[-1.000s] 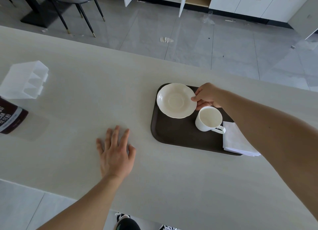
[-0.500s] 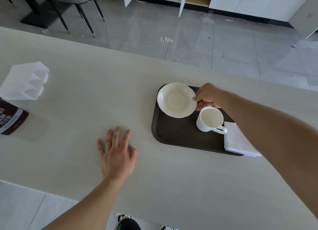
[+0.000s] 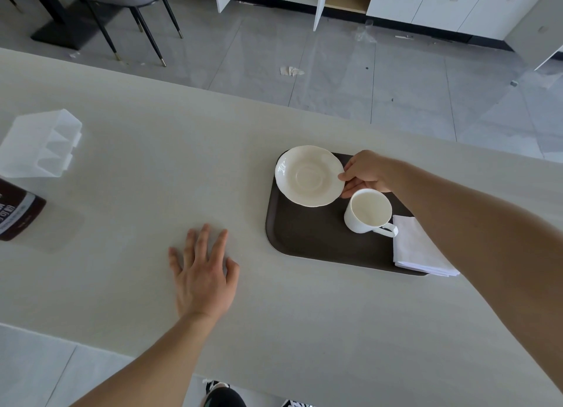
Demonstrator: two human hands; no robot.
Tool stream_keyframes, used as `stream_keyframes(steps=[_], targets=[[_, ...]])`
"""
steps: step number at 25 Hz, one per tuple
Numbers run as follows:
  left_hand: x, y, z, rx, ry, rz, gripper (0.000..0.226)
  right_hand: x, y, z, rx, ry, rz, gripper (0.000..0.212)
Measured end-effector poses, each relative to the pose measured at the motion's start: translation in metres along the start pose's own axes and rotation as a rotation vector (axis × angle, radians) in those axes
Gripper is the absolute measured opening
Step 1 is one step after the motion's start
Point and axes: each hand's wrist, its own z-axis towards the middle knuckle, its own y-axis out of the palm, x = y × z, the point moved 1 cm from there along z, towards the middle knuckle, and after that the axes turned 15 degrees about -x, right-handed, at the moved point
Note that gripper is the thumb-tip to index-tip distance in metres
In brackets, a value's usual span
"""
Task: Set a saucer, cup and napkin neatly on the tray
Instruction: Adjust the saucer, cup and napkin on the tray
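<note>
A dark brown tray [image 3: 307,236] lies on the pale table. Over its far left corner is a cream saucer [image 3: 309,175], and my right hand [image 3: 367,172] pinches the saucer's right rim between thumb and fingers. A white cup [image 3: 370,210] stands upright on the tray just below that hand, handle pointing right. A folded white napkin [image 3: 419,248] rests at the tray's right end, overhanging its near edge. My left hand [image 3: 204,272] lies flat on the table left of the tray, fingers spread, holding nothing.
A clear plastic organiser [image 3: 41,144] and a dark brown bottle [image 3: 16,214] sit at the table's left edge. Beyond the far edge is tiled floor with a chair [image 3: 131,13] and white cabinets [image 3: 426,1].
The saucer in my right hand has shifted slightly up and left over the tray's far corner. My left hand, the cup and the napkin have stayed where they were.
</note>
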Motion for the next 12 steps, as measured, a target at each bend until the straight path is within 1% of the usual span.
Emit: stream_keyframes(steps=[7, 12], targets=[[0.0003, -0.0007, -0.0008, 0.005, 0.001, -0.01, 0.057, 0.0001, -0.0003, -0.0001, -0.036, -0.002, 0.018, 0.009], [0.0005, 0.0002, -0.0003, 0.006, 0.002, 0.0, 0.058, 0.0047, 0.0002, 0.0005, -0.04, 0.009, 0.083, 0.007]])
